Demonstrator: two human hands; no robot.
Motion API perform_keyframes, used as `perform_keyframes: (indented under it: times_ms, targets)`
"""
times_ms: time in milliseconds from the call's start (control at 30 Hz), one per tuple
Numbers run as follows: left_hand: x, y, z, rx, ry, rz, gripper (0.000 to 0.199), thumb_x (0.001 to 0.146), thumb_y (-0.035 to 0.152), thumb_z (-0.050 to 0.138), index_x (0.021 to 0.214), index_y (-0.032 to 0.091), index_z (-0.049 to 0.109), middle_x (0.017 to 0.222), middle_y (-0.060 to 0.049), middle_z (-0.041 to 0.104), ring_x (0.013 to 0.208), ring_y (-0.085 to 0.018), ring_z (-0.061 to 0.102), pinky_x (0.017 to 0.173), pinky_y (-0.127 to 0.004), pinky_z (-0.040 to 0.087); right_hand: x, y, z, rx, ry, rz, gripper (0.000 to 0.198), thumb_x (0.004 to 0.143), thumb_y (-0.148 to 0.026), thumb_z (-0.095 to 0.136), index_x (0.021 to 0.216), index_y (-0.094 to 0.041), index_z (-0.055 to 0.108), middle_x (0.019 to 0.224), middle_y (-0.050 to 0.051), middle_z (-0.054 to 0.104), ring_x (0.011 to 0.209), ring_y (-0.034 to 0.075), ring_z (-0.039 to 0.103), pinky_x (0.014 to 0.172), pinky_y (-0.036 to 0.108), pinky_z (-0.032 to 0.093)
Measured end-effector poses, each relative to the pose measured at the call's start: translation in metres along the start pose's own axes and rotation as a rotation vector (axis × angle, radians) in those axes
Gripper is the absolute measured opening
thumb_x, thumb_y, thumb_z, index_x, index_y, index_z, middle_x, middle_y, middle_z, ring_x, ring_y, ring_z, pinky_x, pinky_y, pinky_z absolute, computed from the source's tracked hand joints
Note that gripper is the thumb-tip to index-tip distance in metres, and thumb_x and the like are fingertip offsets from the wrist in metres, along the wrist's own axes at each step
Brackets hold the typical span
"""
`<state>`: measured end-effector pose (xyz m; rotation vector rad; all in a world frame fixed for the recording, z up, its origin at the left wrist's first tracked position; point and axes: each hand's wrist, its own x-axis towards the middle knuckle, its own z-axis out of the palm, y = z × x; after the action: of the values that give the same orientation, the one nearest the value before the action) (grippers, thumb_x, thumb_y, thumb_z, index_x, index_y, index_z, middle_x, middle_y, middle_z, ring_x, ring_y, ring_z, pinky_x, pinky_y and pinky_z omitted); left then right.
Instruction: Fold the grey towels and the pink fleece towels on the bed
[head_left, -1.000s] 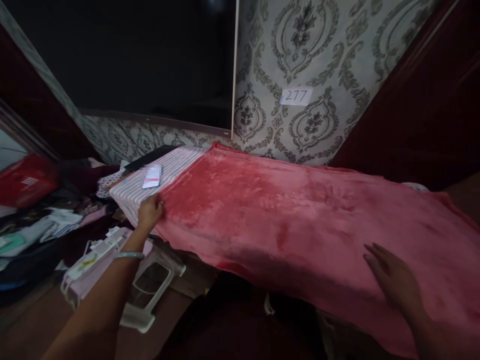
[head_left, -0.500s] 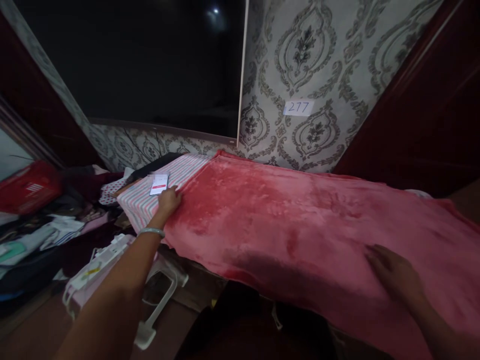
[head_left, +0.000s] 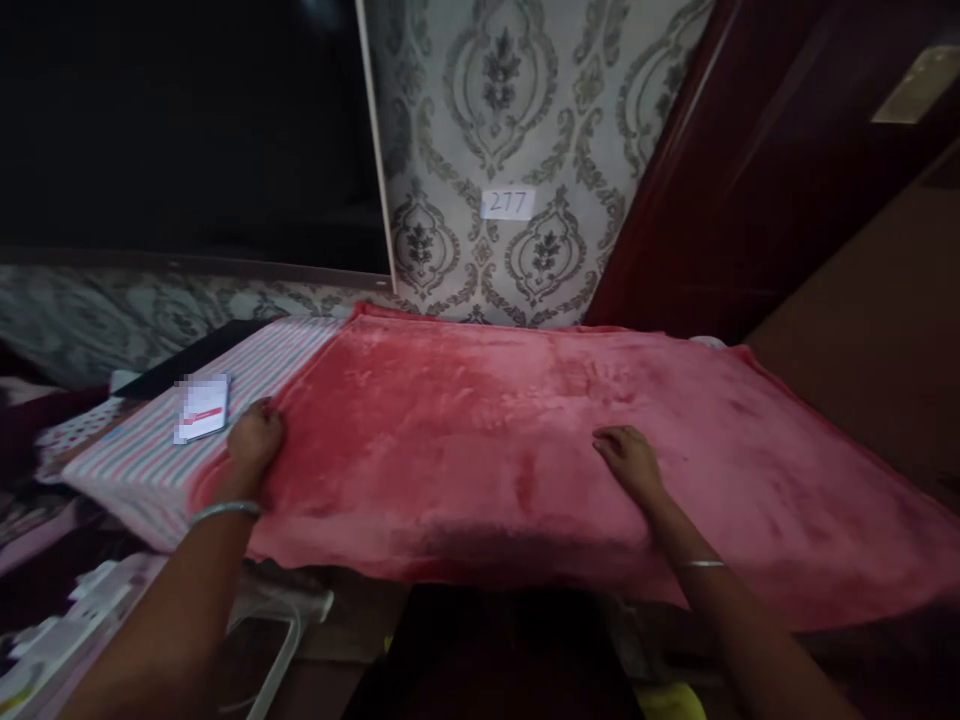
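A plush pink-red blanket point(head_left: 465, 440) lies spread over a long surface in front of me, its near edge hanging down. At its left edge my left hand point(head_left: 256, 437) has its fingers curled closed on the border of the blanket. My right hand point(head_left: 632, 462) is over the middle-right part of the blanket, fingers stretched toward the left with nothing visible in them; it seems to rest on the pile. Left of my left hand, a phone point(head_left: 206, 408) with a lit screen lies on a striped cloth point(head_left: 150, 450).
Behind stand a large dark television point(head_left: 187, 140) and a patterned wall with a paper label point(head_left: 508, 203). A dark red door frame point(head_left: 697, 180) rises at the right. A white plastic frame point(head_left: 281, 650) stands low at left, with piled clothes point(head_left: 37, 540) beyond it.
The view has turned to the right. My right hand has moved inward and away from me across the blanket. My left hand stays at the blanket's left edge, its fingers more curled.
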<state>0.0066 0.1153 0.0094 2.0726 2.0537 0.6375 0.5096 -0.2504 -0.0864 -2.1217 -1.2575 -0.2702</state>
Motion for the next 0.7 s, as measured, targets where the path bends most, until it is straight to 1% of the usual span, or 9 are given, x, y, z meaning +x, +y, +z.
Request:
perform_keyframes:
  times_ms: [67,167,233,367,500,600,700]
  targets:
    - [-0.002,0.0,0.002,0.001,-0.009,-0.014,0.057,0.093,0.033,0.04,0.145,0.012,0.05,0.128,-0.022,0.067,0.119,-0.038,0.063,0.096,-0.051,0.052,0.001,0.001,0.0,-0.005,-0.004,0.03,0.025,0.087,-0.035,0.054,0.096,-0.021,0.073,0.099,0.011,0.073,0.096,0.027,0.065,0.088,0.042,0.05]
    - [-0.005,0.003,0.001,0.011,-0.029,-0.055,0.061,0.094,0.037,0.037,0.151,0.016,0.043,0.129,-0.02,0.067,0.122,-0.037,0.063,0.098,-0.051,0.051,0.007,0.002,-0.001,-0.02,-0.042,0.072,0.02,0.085,-0.03,0.059,0.097,-0.021,0.072,0.099,0.01,0.072,0.094,0.025,0.064,0.084,0.039,0.05]
    - [-0.004,0.004,0.0,0.016,-0.033,-0.064,0.063,0.094,0.041,0.037,0.152,0.017,0.041,0.129,-0.019,0.067,0.124,-0.037,0.062,0.099,-0.051,0.051,0.012,0.001,-0.002,-0.032,-0.058,0.068,0.019,0.085,-0.029,0.061,0.097,-0.02,0.072,0.099,0.011,0.072,0.093,0.026,0.063,0.084,0.039,0.049]
    - [0.0,0.005,0.0,0.019,-0.032,-0.069,0.065,0.092,0.045,0.038,0.151,0.018,0.043,0.125,-0.018,0.069,0.122,-0.038,0.063,0.097,-0.052,0.053,0.013,-0.004,0.0,-0.034,-0.05,0.022,0.015,0.087,-0.025,0.059,0.093,-0.02,0.072,0.098,0.011,0.072,0.095,0.026,0.061,0.088,0.04,0.046]
    - [0.001,0.005,0.001,0.037,-0.007,-0.073,0.066,0.09,0.047,0.039,0.15,0.018,0.046,0.123,-0.017,0.071,0.119,-0.038,0.065,0.095,-0.052,0.054,0.008,-0.007,-0.002,-0.014,-0.024,0.014,0.016,0.087,-0.023,0.057,0.09,-0.02,0.071,0.094,0.01,0.072,0.092,0.025,0.061,0.087,0.039,0.046]
    - [0.0,0.004,0.003,0.042,-0.001,-0.064,0.067,0.09,0.047,0.038,0.15,0.019,0.046,0.125,-0.016,0.071,0.12,-0.038,0.065,0.095,-0.053,0.054,0.006,-0.006,-0.005,0.005,-0.032,0.012,0.017,0.085,-0.021,0.057,0.093,-0.02,0.072,0.099,0.009,0.073,0.095,0.024,0.062,0.089,0.038,0.046]
    - [0.004,0.002,0.005,0.054,-0.019,-0.041,0.069,0.089,0.048,0.038,0.151,0.018,0.044,0.127,-0.017,0.07,0.121,-0.039,0.064,0.095,-0.053,0.054,0.008,-0.003,-0.007,0.016,-0.07,0.006,0.019,0.082,-0.019,0.06,0.096,-0.02,0.073,0.104,0.007,0.073,0.098,0.022,0.063,0.092,0.036,0.047]
